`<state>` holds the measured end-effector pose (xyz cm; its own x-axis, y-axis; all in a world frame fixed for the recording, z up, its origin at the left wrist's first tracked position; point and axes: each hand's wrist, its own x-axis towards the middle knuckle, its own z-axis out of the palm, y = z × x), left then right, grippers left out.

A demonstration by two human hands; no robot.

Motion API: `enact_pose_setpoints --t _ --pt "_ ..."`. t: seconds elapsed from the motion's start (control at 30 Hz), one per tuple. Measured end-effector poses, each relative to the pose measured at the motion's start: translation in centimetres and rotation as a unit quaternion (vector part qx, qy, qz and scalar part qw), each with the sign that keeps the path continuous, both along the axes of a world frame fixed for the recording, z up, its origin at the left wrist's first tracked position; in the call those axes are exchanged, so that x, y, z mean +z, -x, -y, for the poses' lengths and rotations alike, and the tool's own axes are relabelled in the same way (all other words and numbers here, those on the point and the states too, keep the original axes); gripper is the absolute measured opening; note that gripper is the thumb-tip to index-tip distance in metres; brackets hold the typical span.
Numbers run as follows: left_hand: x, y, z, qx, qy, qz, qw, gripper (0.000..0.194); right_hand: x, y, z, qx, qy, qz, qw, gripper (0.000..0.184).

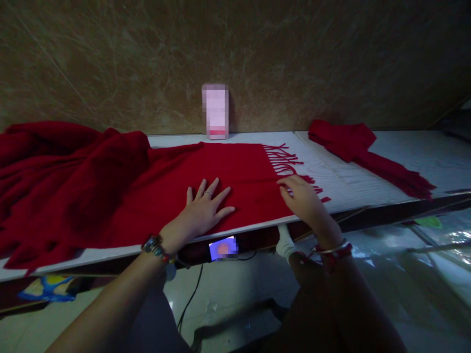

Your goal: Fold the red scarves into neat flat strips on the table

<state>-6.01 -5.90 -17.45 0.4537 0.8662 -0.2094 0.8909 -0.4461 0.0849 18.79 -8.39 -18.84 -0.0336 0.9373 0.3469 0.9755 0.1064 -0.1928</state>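
Observation:
A wide red fringed scarf (243, 169) lies spread along a white board-like surface, smooth in the middle and bunched into folds at the left. My left hand (204, 208) rests flat on its smooth part, fingers spread, holding nothing. At the right end, where the tasselled fringe (281, 159) begins, my right hand (300, 196) has its fingers curled in a pinch at the scarf's edge. What lies between those fingertips is partly hidden by the hand.
Against the brown marbled wall stands a blurred-out pink packet (216, 112). A second, narrow red piece of cloth (362, 152) lies folded at the right of the white surface (331, 193). Under the front edge are a lit phone-like screen (221, 249), a black cable (191, 301) and a blue-and-yellow package (49, 289).

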Motion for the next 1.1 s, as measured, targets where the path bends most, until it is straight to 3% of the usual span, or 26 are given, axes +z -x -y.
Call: enact_pose_setpoints --t 0.07,0.13,0.27,0.37,0.47,0.57,0.63,0.7,0.77,0.87,1.0,1.1 --pt "0.5 -0.7 -0.9 -0.011 -0.017 0.004 1.000 0.059 -0.3 1.2 -0.3 -0.015 0.039 0.026 0.999 0.030" --pt "0.6 -1.4 -1.9 -0.041 -0.030 0.002 0.999 0.060 -0.2 1.4 -0.4 -0.079 0.063 0.059 0.993 0.032" --pt "-0.3 -2.3 -3.6 -0.068 0.017 -0.014 0.997 0.064 0.2 -0.9 -0.4 -0.227 0.097 0.089 0.965 0.035" --pt "-0.7 -2.3 -4.0 -0.055 0.025 -0.013 0.998 0.068 0.2 -3.1 -0.4 -0.286 0.100 0.083 0.949 0.037" --pt "0.0 -2.6 -4.2 -0.048 0.056 -0.032 0.997 0.070 -0.2 -3.9 -0.6 -0.258 0.020 0.057 0.964 0.035" --pt "0.9 -3.2 -5.0 -0.057 0.075 -0.043 0.995 0.073 -0.9 -3.1 -1.1 -0.125 -0.065 0.012 0.990 0.030" --pt "0.9 -3.7 -5.7 -0.083 0.003 -0.002 0.997 0.068 -1.4 -2.1 -1.6 -0.038 -0.067 -0.004 0.997 0.028" --pt "0.5 -4.2 -6.5 -0.103 -0.080 0.048 0.990 0.064 -2.0 -1.3 -1.9 -0.005 -0.050 0.003 0.999 0.028" --pt "-0.3 -4.4 -7.2 -0.104 -0.086 0.058 0.989 0.062 -2.4 -1.1 -2.0 -0.025 -0.041 0.022 0.999 0.028" --pt "-1.2 -4.5 -7.7 -0.090 -0.031 0.034 0.995 0.064 -2.7 -2.4 -1.8 -0.102 -0.042 0.051 0.993 0.029" --pt "-1.3 -4.2 -7.9 -0.086 -0.020 0.031 0.996 0.067 -2.6 -5.5 -1.2 -0.219 -0.029 0.081 0.972 0.032" --pt "-1.1 -4.2 -7.9 -0.085 -0.022 0.031 0.996 0.069 -2.2 -6.3 -1.5 -0.240 -0.065 0.057 0.967 0.034"
